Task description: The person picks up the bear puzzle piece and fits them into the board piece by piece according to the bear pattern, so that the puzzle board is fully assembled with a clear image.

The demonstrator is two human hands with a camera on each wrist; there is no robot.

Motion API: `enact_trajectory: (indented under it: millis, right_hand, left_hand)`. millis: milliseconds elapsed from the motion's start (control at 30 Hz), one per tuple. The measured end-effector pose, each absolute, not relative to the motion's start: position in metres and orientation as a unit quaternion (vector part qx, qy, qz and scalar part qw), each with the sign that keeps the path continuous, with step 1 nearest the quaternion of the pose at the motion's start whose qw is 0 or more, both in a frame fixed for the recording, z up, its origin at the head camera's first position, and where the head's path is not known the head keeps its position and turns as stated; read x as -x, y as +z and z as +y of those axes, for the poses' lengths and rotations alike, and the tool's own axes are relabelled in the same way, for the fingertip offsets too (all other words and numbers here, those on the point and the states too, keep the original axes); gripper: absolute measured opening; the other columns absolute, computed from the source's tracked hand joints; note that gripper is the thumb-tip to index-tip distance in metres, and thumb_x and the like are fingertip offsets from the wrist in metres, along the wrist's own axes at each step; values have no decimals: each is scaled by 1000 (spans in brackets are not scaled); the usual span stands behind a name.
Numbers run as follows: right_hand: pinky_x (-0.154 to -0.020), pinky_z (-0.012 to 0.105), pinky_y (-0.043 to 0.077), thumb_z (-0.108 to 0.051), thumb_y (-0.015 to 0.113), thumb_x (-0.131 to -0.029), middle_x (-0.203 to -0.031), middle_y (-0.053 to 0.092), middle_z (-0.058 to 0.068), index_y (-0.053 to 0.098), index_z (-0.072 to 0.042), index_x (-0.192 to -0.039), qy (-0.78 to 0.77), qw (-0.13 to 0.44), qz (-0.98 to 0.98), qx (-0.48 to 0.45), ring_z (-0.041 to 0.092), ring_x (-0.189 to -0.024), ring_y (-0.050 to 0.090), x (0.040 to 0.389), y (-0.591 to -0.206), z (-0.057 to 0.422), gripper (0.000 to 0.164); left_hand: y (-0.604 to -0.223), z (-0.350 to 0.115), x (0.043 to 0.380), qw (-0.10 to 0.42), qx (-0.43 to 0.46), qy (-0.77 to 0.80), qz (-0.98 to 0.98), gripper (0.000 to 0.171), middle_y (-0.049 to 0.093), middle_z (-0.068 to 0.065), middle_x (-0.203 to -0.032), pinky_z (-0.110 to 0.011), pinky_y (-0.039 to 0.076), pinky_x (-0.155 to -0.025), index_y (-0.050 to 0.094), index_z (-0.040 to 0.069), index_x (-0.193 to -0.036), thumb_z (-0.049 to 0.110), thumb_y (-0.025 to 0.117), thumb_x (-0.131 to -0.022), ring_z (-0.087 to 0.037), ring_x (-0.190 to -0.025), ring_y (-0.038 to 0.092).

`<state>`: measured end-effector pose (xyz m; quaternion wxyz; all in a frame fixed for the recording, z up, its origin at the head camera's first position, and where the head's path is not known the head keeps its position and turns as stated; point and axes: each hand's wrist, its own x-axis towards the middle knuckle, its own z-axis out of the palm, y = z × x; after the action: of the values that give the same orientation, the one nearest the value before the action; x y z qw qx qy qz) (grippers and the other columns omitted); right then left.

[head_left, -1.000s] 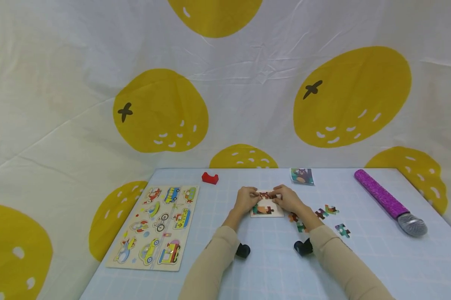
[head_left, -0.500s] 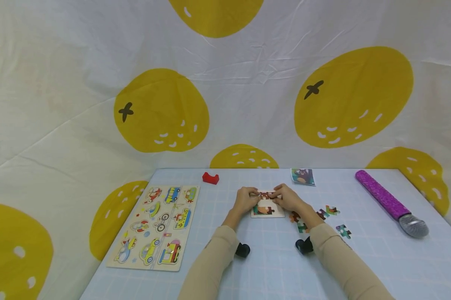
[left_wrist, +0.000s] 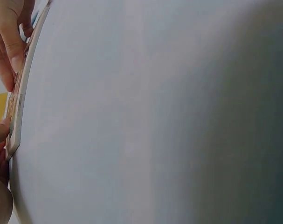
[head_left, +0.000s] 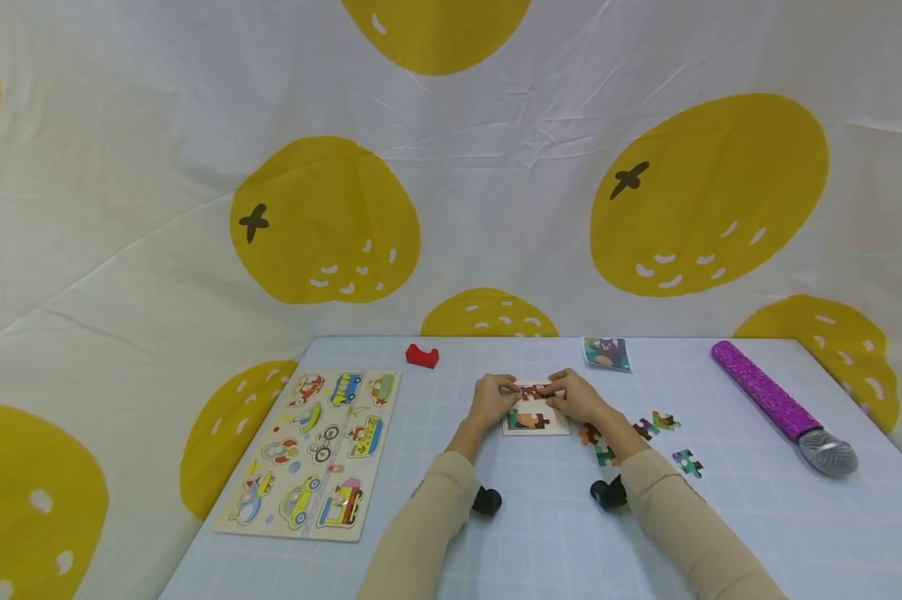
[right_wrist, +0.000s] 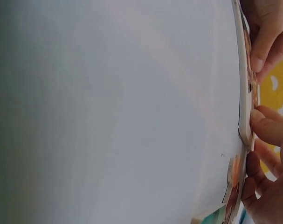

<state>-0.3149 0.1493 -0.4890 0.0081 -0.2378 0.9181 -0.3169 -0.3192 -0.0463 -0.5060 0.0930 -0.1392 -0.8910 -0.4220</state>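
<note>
Both hands meet over a small puzzle board (head_left: 559,427) lying flat at mid-table. Brown puzzle pieces (head_left: 532,391) fill part of its far side; more pieces (head_left: 528,421) lie along its near side, with a pale bare strip between. My left hand (head_left: 492,398) holds the board's left side, thumb on top, fingertips reaching the far pieces. With thumb and index finger my right hand (head_left: 580,400) pinches at a far-row puzzle piece, largely covered by the fingertips. The right wrist view shows its other fingers (right_wrist: 254,163) curled beside the board edge (right_wrist: 244,112).
Several loose puzzle pieces (head_left: 644,428) lie around the right forearm. Behind them is a bear picture card (head_left: 607,353). A purple microphone (head_left: 769,396) lies at right, a vehicle puzzle board (head_left: 312,458) at left, a red block (head_left: 422,357) at the back. Dark devices (head_left: 608,493) sit at the wrists.
Both hands stay over the puzzle board, with only slight shifts of the right hand's fingers. The head view has drifted very slightly; the loose pieces lie where they were.
</note>
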Motion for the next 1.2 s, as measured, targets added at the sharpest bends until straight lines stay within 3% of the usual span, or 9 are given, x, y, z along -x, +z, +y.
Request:
enact_trajectory:
  millis: [167,400,600,1000,1200]
  right_hand:
    - [-84,51,47,-3,62,-87,-120,51,29,70,3,-106,-327,11,916,234,42,-103,54,314,-488,149,21]
    - [-81,49,48,-2,63,-87,-121,49,28,70,4,-104,-338,13,913,228,41,-100,55,313,-489,150,19]
    - [-89,55,43,-2,62,-87,-119,50,28,70,3,-101,-333,6,914,232,44,-108,50,312,-490,149,16]
    - [-78,49,48,-4,63,-88,-123,50,30,67,4,-111,-328,-2,917,228,39,-94,57,312,-491,148,25]
    - [-82,52,47,-4,62,-88,-121,50,29,68,4,-109,-321,1,919,228,42,-101,54,310,-488,147,23]
  left_hand:
    - [-506,-45,317,103,137,-422,-890,6,70,-12,-101,-35,50,-90,74,0,-84,0,69,-82,-28,-102,64]
    - [-505,-47,316,90,165,-403,-896,18,69,-10,-100,-35,49,-88,73,2,-90,15,75,-78,-27,-98,61]
    - [-505,-44,316,107,184,-328,-920,26,69,-8,-102,-33,46,-86,71,6,-101,20,74,-79,-23,-94,58]
    - [-498,-38,314,94,165,-272,-943,21,64,-6,-107,-40,46,-85,74,13,-102,21,72,-83,-25,-97,55]
    - [-500,-36,316,91,162,-242,-952,22,62,-7,-109,-39,46,-85,73,16,-104,25,69,-85,-25,-98,55]
